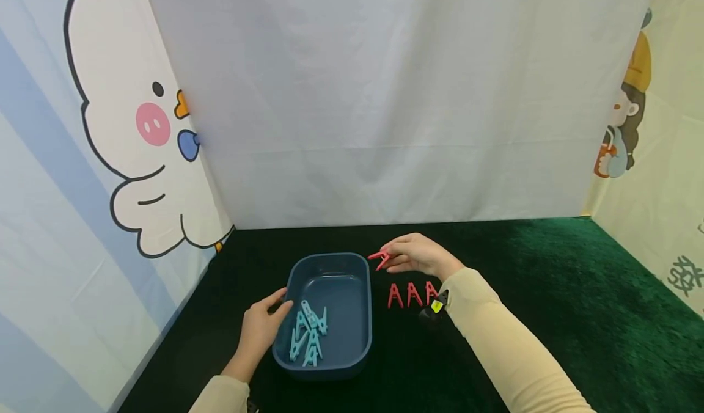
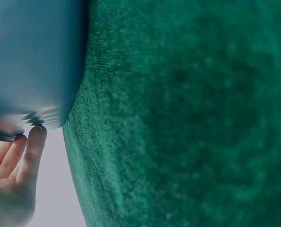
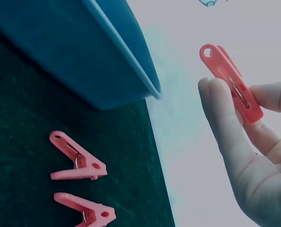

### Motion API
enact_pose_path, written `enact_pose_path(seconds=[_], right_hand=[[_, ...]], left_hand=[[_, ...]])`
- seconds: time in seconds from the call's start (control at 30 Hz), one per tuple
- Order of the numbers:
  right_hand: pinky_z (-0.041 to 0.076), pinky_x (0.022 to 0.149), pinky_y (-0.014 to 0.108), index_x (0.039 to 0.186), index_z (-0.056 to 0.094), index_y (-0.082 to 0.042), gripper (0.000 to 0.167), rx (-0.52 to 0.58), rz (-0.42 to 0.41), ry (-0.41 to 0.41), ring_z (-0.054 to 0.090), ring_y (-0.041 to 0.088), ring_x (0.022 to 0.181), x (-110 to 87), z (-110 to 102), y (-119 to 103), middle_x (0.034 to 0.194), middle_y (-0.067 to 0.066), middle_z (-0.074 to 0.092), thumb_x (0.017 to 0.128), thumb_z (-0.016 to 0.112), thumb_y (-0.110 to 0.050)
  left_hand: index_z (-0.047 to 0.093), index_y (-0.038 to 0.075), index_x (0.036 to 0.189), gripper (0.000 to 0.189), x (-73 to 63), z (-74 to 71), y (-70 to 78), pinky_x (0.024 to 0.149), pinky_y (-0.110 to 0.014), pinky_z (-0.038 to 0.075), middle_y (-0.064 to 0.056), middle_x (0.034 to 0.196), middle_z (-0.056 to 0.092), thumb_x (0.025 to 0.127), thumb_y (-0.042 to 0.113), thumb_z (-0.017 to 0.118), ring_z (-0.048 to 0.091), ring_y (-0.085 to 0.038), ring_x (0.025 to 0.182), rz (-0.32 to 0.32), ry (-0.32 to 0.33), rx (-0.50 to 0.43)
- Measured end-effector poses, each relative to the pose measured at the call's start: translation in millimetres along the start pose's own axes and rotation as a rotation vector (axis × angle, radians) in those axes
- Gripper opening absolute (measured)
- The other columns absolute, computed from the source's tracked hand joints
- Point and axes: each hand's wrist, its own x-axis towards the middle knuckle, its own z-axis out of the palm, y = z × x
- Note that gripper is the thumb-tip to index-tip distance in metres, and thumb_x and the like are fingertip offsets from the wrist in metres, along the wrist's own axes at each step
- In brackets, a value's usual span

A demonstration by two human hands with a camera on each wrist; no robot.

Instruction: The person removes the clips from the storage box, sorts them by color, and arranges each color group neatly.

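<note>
A blue rectangular bin [image 1: 343, 315] rests on the dark green cloth, holding several light-blue clothespins [image 1: 311, 324] in its left part. My left hand [image 1: 258, 329] grips the bin's left rim, thumb over the edge; in the left wrist view its fingers [image 2: 34, 151] touch the outer wall. Beyond the bin's right side, my right hand [image 1: 420, 255] pinches a red clothespin [image 3: 232, 85] between thumb and fingers, raised above the cloth. Below that hand stand three more red clothespins in a row, the nearest to the bin being this clothespin [image 1: 395, 296].
Green plush cloth [image 1: 577, 291] covers the table. A white curtain [image 1: 385, 95] hangs behind it, with printed cartoon panels [image 1: 126, 144] at the left and right sides. The right sleeve [image 1: 506, 339] partly covers the rightmost red clothespin.
</note>
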Motion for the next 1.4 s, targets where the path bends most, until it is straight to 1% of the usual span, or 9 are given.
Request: enact_pose_path(seconds=[0.07,0.2,0.4,0.5,0.57,0.83,1.0,1.17,1.4], right_hand=[[0.051,0.077,0.037,0.117,0.052,0.014,0.032,0.009,0.000,0.010,0.065,0.022,0.080,-2.0,-3,0,0.091,0.013,0.063,0.093,0.052,-0.007],[0.051,0.076,0.037,0.118,0.051,0.014,0.032,0.027,-0.006,0.006,0.065,0.021,0.079,-5.0,-10,1,0.088,0.013,0.062,0.092,0.052,-0.005],[0.052,0.075,0.037,0.117,0.051,0.011,0.030,0.025,0.002,0.027,0.064,0.022,0.077,-10.5,-18,3,0.088,0.014,0.060,0.092,0.052,-0.005],[0.052,0.075,0.037,0.118,0.051,0.010,0.030,0.015,0.004,0.032,0.063,0.022,0.076,-13.3,-23,4,0.089,0.015,0.058,0.092,0.052,-0.005],[0.052,0.074,0.037,0.118,0.050,0.008,0.030,0.003,0.006,0.042,0.063,0.022,0.077,-15.2,-26,5,0.090,0.015,0.058,0.092,0.052,-0.006],[0.052,0.073,0.037,0.123,0.047,0.006,0.033,-0.021,0.017,0.080,0.062,0.027,0.082,-23.4,-40,8,0.092,0.014,0.060,0.093,0.051,-0.008],[0.052,0.075,0.038,0.127,0.044,0.005,0.037,-0.034,0.011,0.104,0.062,0.023,0.082,-30.2,-51,11,0.094,0.012,0.060,0.094,0.050,-0.010],[0.052,0.073,0.036,0.129,0.042,0.005,0.039,-0.042,0.021,0.144,0.062,0.023,0.082,-37.6,-62,14,0.100,0.015,0.057,0.094,0.050,-0.012],[0.052,0.071,0.033,0.131,0.039,0.005,0.042,-0.065,0.029,0.165,0.062,0.020,0.080,-45.5,-76,19,0.104,0.014,0.055,0.095,0.048,-0.013]], left_hand=[[0.050,0.007,0.132,0.044,-0.1,-0.4,0.2,0.069,-0.034,0.047,-0.021,0.132,0.047,0.093,0.027,0.055,0.058,-0.025,0.090,0.000,-0.003,-0.004],[0.050,0.008,0.133,0.044,-0.8,-1.2,0.4,0.082,-0.041,0.047,-0.021,0.133,0.046,0.094,0.028,0.054,0.055,-0.030,0.105,0.001,-0.010,0.003],[0.050,0.008,0.133,0.044,-0.6,-0.5,0.4,0.080,-0.040,0.047,-0.021,0.133,0.046,0.094,0.028,0.054,0.055,-0.029,0.103,0.006,-0.008,0.007],[0.049,0.008,0.133,0.045,-0.4,-0.1,-0.5,0.086,-0.046,0.045,-0.021,0.133,0.045,0.094,0.028,0.053,0.053,-0.032,0.109,0.003,-0.011,0.013],[0.048,0.008,0.134,0.045,-0.4,-0.1,-0.9,0.087,-0.047,0.044,-0.021,0.134,0.044,0.094,0.029,0.053,0.052,-0.033,0.110,-0.004,-0.015,0.016],[0.048,0.009,0.134,0.045,-1.7,-1.4,0.2,0.083,-0.044,0.047,-0.022,0.134,0.044,0.094,0.029,0.053,0.054,-0.032,0.107,-0.022,-0.024,0.006],[0.047,0.009,0.135,0.046,-1.2,-0.8,0.5,0.084,-0.044,0.046,-0.022,0.135,0.043,0.094,0.030,0.052,0.053,-0.033,0.108,-0.025,-0.027,-0.007],[0.048,0.008,0.134,0.047,-2.0,-0.6,1.5,0.085,-0.046,0.046,-0.023,0.133,0.045,0.094,0.033,0.052,0.053,-0.034,0.108,-0.006,-0.011,-0.002],[0.048,0.007,0.134,0.045,-2.0,-1.3,2.4,0.086,-0.046,0.045,-0.022,0.134,0.044,0.094,0.028,0.053,0.052,-0.034,0.110,-0.015,-0.025,0.001]])
